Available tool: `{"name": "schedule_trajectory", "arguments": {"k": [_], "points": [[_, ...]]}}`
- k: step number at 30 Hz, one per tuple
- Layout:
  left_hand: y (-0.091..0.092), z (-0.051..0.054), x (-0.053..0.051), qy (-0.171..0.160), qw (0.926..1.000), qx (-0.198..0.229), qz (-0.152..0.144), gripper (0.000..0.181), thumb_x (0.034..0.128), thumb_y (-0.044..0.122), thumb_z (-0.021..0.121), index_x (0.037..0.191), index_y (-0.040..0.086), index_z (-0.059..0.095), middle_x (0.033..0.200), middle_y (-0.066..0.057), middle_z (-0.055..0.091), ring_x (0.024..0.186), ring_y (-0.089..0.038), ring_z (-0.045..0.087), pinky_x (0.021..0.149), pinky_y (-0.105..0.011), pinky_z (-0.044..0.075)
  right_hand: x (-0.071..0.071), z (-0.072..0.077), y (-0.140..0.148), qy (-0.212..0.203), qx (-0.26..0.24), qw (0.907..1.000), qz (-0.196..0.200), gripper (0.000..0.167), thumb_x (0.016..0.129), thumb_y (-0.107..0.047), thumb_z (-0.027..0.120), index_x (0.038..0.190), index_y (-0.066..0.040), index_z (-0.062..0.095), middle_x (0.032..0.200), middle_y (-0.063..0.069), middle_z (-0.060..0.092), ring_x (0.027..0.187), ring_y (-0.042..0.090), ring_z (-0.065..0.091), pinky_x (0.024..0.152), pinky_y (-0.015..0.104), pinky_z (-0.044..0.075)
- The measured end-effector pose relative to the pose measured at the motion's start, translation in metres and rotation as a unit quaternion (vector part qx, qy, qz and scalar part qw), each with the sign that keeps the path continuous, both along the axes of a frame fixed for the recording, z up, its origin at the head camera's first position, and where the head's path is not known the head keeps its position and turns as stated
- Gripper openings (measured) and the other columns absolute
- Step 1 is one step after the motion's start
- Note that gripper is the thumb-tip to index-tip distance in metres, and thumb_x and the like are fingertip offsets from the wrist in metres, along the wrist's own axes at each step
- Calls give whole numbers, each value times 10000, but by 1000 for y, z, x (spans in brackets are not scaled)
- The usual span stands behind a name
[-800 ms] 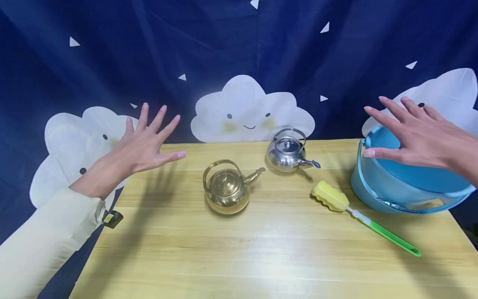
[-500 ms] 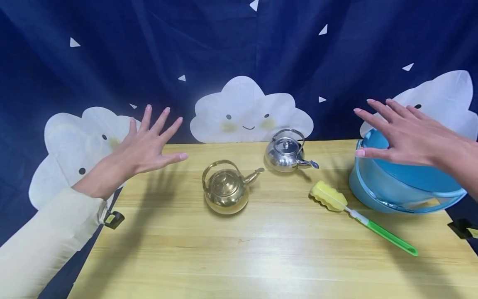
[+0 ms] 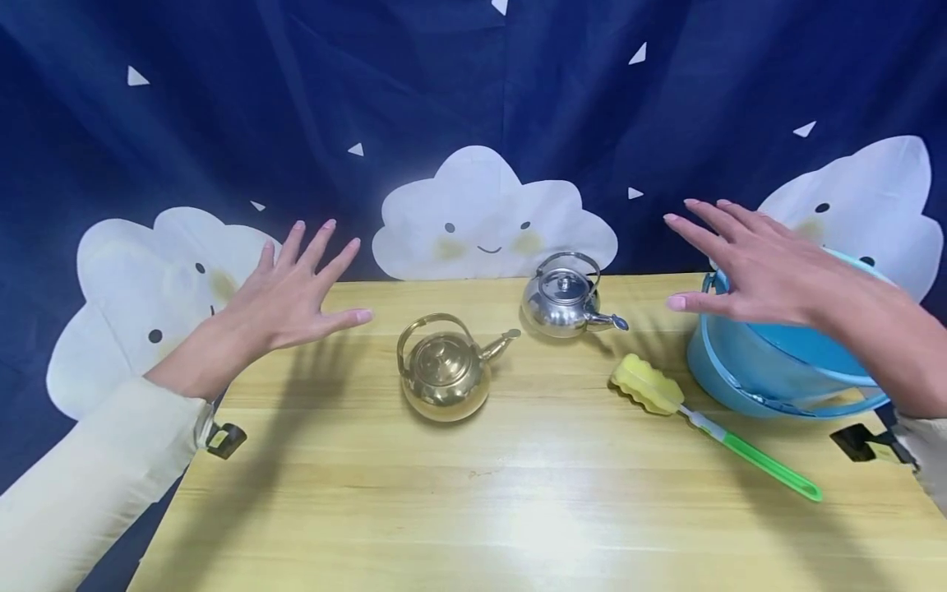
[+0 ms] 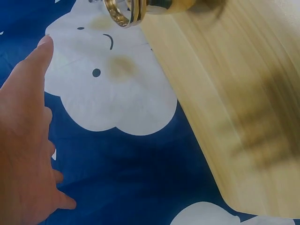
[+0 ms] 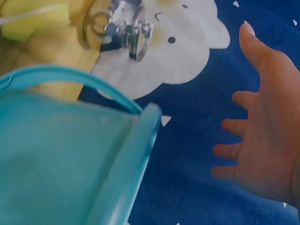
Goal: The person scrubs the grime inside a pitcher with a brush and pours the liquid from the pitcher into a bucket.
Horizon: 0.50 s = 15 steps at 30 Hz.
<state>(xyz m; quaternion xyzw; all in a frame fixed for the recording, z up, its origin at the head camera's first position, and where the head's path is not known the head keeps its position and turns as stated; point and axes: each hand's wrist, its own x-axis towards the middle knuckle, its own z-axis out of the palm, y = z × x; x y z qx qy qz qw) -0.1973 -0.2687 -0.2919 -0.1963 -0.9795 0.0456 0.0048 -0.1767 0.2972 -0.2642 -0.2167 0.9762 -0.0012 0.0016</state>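
My left hand (image 3: pixel 288 300) hovers over the table's far left part, fingers straight and spread, holding nothing. Nearest to it stands a gold teapot (image 3: pixel 445 380), its spout towards the right. My right hand (image 3: pixel 762 267) is held up in front of a blue bucket (image 3: pixel 747 370), fingers spread and holding nothing; it hides part of the rim. A silver teapot (image 3: pixel 560 304) sits near the table's back edge, spout to the right. Left of the bucket lies a sponge brush (image 3: pixel 651 385) with a yellow head and green handle. In the right wrist view the bucket (image 5: pixel 61 159) appears close up, apart from the hand.
The wooden table (image 3: pixel 414 526) ends at the back against a dark blue curtain (image 3: pixel 414 74) printed with white clouds. The bucket's handle (image 5: pixel 70 75) hangs folded down to one side. Black straps with small devices show at both wrists.
My right hand has moved to the left, and its cuff has come into view. The left hand has barely moved. The teapots, brush and bucket stay put, with a slight shift of the view.
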Motion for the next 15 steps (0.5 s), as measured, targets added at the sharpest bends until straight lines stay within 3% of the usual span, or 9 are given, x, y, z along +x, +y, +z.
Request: {"name": "schedule_trajectory", "arguments": {"k": [8,15], "points": [[-1,-2,3,114,9999,15,-75,1054,893,832,462,1676,275,29,1752,-182,50,1529,-553,212,1169,-794,178,1,-3,-16,-51,-130,9999,102,974,930,-660,615,1675,-249,140,1748,178,98,1581,530,90,1222,740,130],[-3,-6,3,228,9995,108,-162,1063,902,806,478,1678,235,28,1717,-236,170,1466,-530,320,1171,-711,269,3,-4,-31,-38,-202,9995,259,997,912,-656,648,1674,-257,145,1744,164,135,1570,511,155,1202,730,198]]}}
